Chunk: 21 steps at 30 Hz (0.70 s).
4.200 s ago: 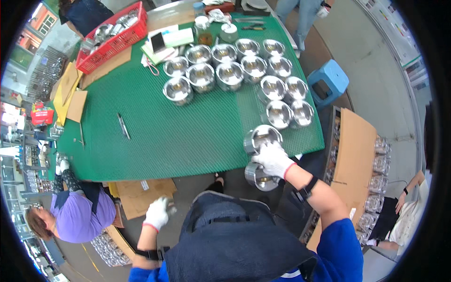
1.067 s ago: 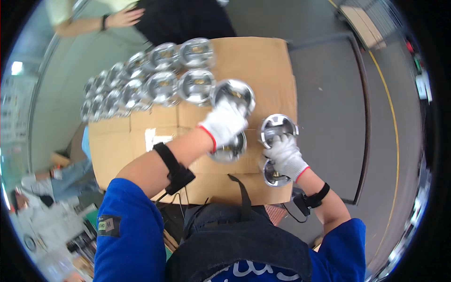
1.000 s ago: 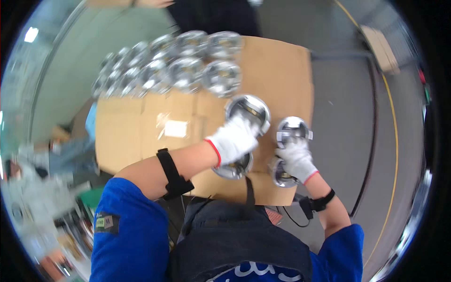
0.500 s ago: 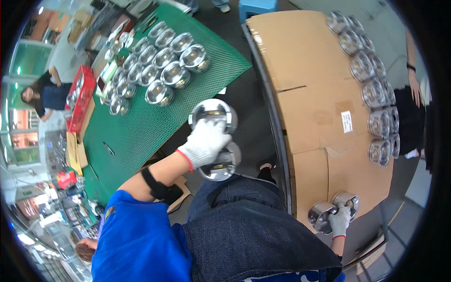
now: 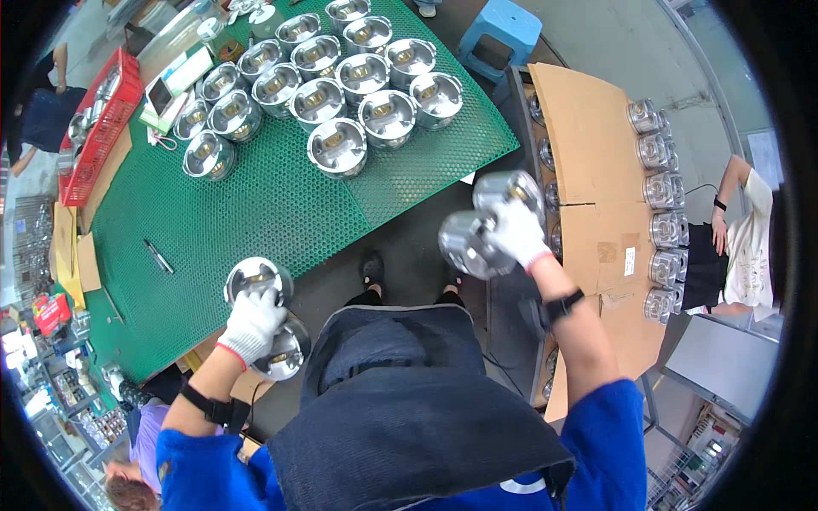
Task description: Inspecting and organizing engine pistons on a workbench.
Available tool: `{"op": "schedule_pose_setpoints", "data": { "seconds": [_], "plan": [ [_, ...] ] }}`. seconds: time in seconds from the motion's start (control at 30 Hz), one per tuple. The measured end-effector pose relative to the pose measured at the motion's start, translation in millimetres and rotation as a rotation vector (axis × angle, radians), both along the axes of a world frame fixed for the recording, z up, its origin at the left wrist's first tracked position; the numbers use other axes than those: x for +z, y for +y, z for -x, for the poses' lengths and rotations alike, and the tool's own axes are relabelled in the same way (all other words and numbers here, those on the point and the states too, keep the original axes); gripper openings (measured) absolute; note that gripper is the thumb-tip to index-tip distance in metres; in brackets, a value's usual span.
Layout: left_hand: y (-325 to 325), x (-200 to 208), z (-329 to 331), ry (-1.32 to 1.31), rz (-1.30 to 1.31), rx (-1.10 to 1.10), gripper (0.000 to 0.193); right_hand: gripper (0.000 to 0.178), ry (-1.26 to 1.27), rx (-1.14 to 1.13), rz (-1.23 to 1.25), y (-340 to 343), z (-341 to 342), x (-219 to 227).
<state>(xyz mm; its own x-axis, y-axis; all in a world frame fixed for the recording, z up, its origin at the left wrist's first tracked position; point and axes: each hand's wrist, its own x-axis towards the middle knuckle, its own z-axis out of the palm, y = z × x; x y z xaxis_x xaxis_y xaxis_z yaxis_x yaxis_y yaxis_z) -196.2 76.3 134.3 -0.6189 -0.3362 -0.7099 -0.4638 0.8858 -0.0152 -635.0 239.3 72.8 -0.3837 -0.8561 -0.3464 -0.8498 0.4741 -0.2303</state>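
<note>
Your left grip [image 5: 254, 325] holds two metal pistons [image 5: 288, 347] at the green desk's [image 5: 247, 213] near edge; your right grip [image 5: 517, 232] holds two more pistons [image 5: 469, 243] between desk and cardboard [image 5: 584, 243]. Sixteen other pistons [image 5: 318, 104] stand on the desk.

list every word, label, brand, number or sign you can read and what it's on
White label on the cardboard: too small to read.
Red package at far left: too small to read.
Co-worker's pale shirt: print too small to read.
Held metal cylinders: no readable marking.

Left hand [image 5: 255, 324] and right hand [image 5: 516, 232] hold pistons [image 5: 467, 247].
</note>
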Motion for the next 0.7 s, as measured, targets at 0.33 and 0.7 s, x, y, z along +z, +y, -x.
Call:
{"op": "schedule_pose_setpoints", "data": {
  "seconds": [0.33,0.7],
  "plan": [
    [-33,-15,-45,0.116,0.015,0.171,0.027,0.045,0.14,-0.084,-0.038,-160,-9,-46],
    [-174,-65,70,0.427,0.095,0.113,0.024,0.053,0.024,0.001,0.228,-17,-21,17]
  ]
}}
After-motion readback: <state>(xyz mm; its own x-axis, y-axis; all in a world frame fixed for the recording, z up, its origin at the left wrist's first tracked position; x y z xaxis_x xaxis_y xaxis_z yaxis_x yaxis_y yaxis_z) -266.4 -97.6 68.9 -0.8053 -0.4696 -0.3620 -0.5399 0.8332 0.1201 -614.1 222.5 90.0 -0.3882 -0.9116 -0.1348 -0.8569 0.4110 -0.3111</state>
